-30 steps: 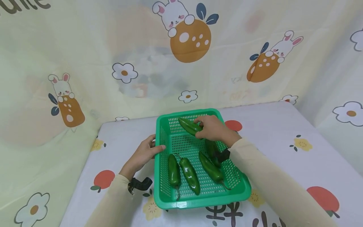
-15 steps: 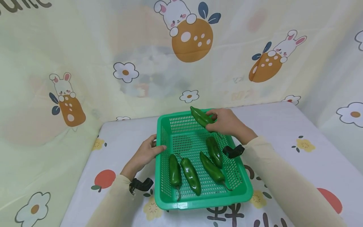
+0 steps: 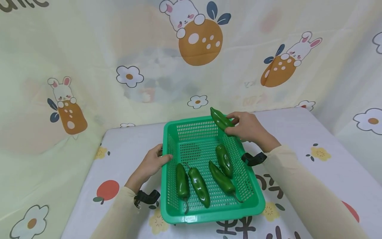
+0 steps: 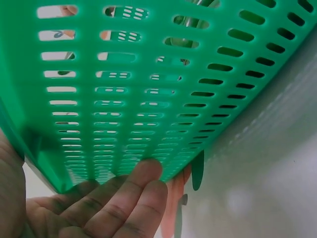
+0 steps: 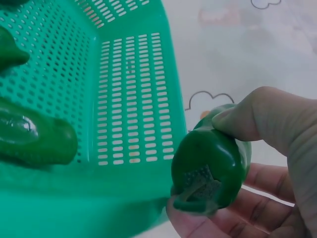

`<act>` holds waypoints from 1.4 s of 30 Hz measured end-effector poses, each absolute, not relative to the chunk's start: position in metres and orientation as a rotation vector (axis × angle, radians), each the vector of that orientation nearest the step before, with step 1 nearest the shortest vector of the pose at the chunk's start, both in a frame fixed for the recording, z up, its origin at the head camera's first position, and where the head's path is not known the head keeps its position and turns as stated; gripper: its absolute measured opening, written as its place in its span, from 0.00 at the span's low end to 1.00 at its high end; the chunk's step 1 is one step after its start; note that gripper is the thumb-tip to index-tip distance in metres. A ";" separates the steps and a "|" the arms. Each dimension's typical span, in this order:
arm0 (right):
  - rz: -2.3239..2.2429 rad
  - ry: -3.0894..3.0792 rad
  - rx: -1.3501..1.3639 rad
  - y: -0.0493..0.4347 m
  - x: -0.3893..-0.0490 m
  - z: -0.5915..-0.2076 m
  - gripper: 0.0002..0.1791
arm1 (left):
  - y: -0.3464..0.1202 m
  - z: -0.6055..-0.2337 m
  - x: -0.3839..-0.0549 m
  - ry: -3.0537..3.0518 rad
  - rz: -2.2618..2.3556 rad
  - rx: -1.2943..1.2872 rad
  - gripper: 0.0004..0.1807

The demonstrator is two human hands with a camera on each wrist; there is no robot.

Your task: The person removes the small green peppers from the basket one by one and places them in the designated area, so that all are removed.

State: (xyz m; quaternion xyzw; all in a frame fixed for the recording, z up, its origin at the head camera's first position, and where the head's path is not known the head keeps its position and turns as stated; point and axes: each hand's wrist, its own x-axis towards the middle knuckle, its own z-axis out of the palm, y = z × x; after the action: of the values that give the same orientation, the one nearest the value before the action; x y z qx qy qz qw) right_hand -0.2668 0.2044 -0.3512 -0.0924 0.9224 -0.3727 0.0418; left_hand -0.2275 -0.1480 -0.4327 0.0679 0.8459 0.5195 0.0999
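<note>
My right hand (image 3: pixel 249 127) pinches a green chili pepper (image 3: pixel 220 119) between thumb and fingers, over the far right corner of a green plastic basket (image 3: pixel 212 218). In the right wrist view the held pepper (image 5: pixel 210 166) shows its stem end, right beside the basket rim. My left hand (image 3: pixel 150 164) grips the basket's left side, thumb over the rim. Its fingers (image 4: pixel 126 201) lie along the outside of the slotted wall in the left wrist view. Several more chili peppers rest on the basket floor, among them one at the left (image 3: pixel 182 182) and one at the right (image 3: pixel 223 160).
A white printed cloth (image 3: pixel 298 139) covers the table under the basket. Behind it hangs a pale curtain (image 3: pixel 167 43) with rabbit and flower prints, close to the table's far edge. Black camera mounts (image 3: pixel 253 159) sit on both wrists.
My right hand has carried the pepper up and to the right, from inside the basket to over its far right rim. The left hand keeps its place on the basket.
</note>
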 end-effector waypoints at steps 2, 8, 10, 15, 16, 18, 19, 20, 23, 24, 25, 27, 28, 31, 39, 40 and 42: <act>-1.144 2.829 -0.267 0.207 -0.267 -0.352 0.30 | -0.149 -0.433 -0.227 2.500 1.540 0.204 0.30; -1.137 2.902 -0.244 0.216 -0.269 -0.355 0.28 | -0.149 -0.432 -0.226 2.471 1.566 0.211 0.29; -1.141 2.906 -0.226 0.218 -0.269 -0.355 0.28 | -0.149 -0.432 -0.227 2.468 1.569 0.209 0.29; -1.175 2.894 -0.162 0.226 -0.267 -0.357 0.30 | -0.149 -0.432 -0.227 2.459 1.579 0.210 0.29; -1.176 2.896 -0.152 0.228 -0.267 -0.357 0.31 | -0.149 -0.432 -0.227 2.455 1.582 0.212 0.29; -1.185 2.893 -0.130 0.232 -0.266 -0.358 0.33 | -0.149 -0.432 -0.227 2.448 1.589 0.215 0.29; -1.187 2.890 -0.118 0.234 -0.266 -0.358 0.33 | -0.149 -0.432 -0.227 2.446 1.590 0.214 0.29; -1.188 2.888 -0.102 0.236 -0.266 -0.359 0.33 | -0.149 -0.432 -0.227 2.444 1.593 0.214 0.29; -1.210 2.878 -0.071 0.240 -0.266 -0.361 0.33 | -0.150 -0.432 -0.226 2.449 1.589 0.204 0.29; -1.216 2.880 -0.060 0.242 -0.266 -0.362 0.33 | -0.150 -0.432 -0.226 2.452 1.587 0.200 0.29; -1.216 2.884 -0.051 0.244 -0.266 -0.363 0.33 | -0.150 -0.432 -0.226 2.452 1.587 0.198 0.29; -1.228 2.886 -0.038 0.248 -0.266 -0.367 0.32 | -0.149 -0.431 -0.226 2.453 1.584 0.197 0.30; -1.235 2.885 -0.035 0.250 -0.266 -0.368 0.32 | -0.149 -0.430 -0.226 2.454 1.583 0.196 0.30; -1.251 2.875 -0.019 0.256 -0.267 -0.372 0.33 | -0.149 -0.429 -0.225 2.451 1.581 0.196 0.30; -1.271 2.863 0.035 0.266 -0.265 -0.379 0.32 | -0.148 -0.430 -0.225 2.454 1.577 0.195 0.29; -1.269 2.864 0.041 0.267 -0.264 -0.380 0.33 | -0.149 -0.430 -0.225 2.452 1.580 0.196 0.29; -1.270 2.862 0.055 0.269 -0.264 -0.381 0.33 | -0.149 -0.431 -0.225 2.455 1.581 0.204 0.29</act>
State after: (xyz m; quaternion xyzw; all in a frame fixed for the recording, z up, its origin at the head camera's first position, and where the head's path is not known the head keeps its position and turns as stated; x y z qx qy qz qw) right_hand -0.2636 0.2694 -0.3814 0.0177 0.9139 -0.4056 0.0049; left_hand -0.2254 -0.1490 -0.4308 0.0694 0.8338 0.5371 0.1071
